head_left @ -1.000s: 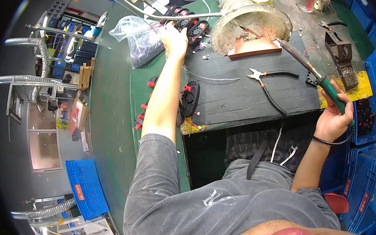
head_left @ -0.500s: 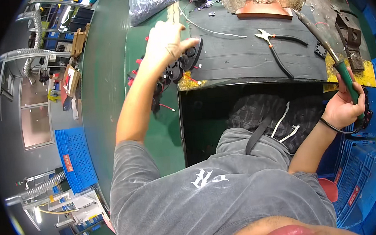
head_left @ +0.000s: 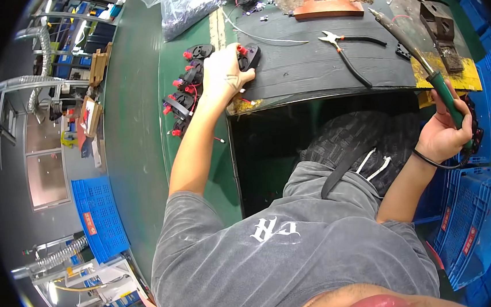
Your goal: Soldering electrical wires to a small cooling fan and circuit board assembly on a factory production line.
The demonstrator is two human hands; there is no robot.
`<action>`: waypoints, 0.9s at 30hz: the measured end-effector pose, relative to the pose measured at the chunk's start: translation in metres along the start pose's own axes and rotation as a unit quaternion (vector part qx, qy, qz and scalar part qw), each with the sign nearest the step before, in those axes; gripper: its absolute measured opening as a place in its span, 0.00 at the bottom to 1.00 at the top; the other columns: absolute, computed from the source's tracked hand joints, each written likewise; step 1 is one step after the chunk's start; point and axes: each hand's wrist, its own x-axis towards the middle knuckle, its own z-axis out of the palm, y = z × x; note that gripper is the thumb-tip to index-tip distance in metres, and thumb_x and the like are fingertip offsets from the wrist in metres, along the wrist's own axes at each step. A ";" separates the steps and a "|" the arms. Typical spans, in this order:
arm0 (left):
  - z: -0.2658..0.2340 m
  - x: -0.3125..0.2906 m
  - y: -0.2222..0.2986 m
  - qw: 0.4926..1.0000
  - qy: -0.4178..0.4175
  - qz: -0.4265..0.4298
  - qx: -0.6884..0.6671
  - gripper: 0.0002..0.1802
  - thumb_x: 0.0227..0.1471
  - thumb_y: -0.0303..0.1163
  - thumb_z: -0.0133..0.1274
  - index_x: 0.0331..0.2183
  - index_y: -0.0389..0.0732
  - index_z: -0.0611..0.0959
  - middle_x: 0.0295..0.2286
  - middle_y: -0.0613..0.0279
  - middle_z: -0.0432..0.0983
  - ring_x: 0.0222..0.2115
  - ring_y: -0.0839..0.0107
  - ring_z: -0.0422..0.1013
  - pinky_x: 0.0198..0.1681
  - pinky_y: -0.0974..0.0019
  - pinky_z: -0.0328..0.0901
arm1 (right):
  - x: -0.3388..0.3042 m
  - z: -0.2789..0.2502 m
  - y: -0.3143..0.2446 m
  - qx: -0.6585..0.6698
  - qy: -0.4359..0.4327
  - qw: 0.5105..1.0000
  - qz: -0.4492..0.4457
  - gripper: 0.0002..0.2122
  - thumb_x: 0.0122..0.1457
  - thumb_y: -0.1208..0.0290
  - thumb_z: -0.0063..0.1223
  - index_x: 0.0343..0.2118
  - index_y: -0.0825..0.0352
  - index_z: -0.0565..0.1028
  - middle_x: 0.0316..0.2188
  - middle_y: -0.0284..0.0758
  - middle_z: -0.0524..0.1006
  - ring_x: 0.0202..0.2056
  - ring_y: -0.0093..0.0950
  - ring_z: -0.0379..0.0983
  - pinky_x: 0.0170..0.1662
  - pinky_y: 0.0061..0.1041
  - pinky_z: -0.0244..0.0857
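My left hand (head_left: 225, 74) rests on a black part with red terminals (head_left: 249, 56) at the left edge of the black work mat (head_left: 319, 69). A row of several similar black parts with red caps and wires (head_left: 185, 86) lies beside it on the green bench. My right hand (head_left: 445, 132) grips the green handle of a soldering iron (head_left: 416, 53), whose metal tip points up over the mat. The iron's black cord loops under my wrist.
Black-handled pliers (head_left: 343, 45) lie on the mat. A copper-coloured block (head_left: 326, 11) and a worn pad sit at the back, a clear plastic bag (head_left: 179, 8) to the left, a dark metal stand (head_left: 437, 28) at the right. Blue crates (head_left: 469, 216) stand low right.
My left hand has come back from the far pile to the mat's left edge and now lies on a black part. The right hand keeps holding the iron.
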 end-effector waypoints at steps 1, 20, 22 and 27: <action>-0.004 -0.002 0.006 0.999 0.038 0.000 -0.031 0.29 0.32 0.39 0.61 0.39 0.37 0.75 0.31 0.51 0.74 0.35 0.56 0.71 0.39 0.60 0.66 | 0.001 -0.001 -0.003 -0.012 0.012 1.000 -0.007 0.19 0.56 0.63 0.30 0.28 0.75 0.72 0.38 0.59 0.72 0.41 0.48 0.72 0.39 0.35 0.75; 0.017 0.098 0.116 0.659 -0.211 -0.030 -0.721 0.19 0.51 0.35 0.45 0.40 0.30 0.74 0.30 0.49 0.76 0.25 0.65 0.75 0.24 0.70 0.71 | -0.011 -0.008 -0.036 -0.017 0.062 0.995 -0.080 0.19 0.56 0.64 0.30 0.27 0.75 0.72 0.36 0.58 0.73 0.41 0.48 0.72 0.38 0.36 0.75; 0.027 0.106 0.119 0.666 -0.208 -0.041 -0.715 0.18 0.52 0.36 0.44 0.41 0.33 0.73 0.31 0.49 0.76 0.26 0.61 0.76 0.21 0.69 0.72 | -0.012 -0.013 -0.037 -0.016 0.066 0.994 -0.091 0.19 0.56 0.64 0.29 0.27 0.75 0.72 0.36 0.58 0.73 0.41 0.48 0.72 0.38 0.36 0.75; 0.044 0.119 0.117 0.583 -0.196 -0.167 -0.771 0.21 0.54 0.41 0.43 0.45 0.37 0.68 0.31 0.49 0.76 0.21 0.60 0.75 0.16 0.70 0.70 | -0.005 -0.025 -0.034 0.006 0.041 0.995 -0.090 0.19 0.57 0.66 0.29 0.29 0.74 0.73 0.39 0.58 0.72 0.44 0.47 0.70 0.40 0.36 0.74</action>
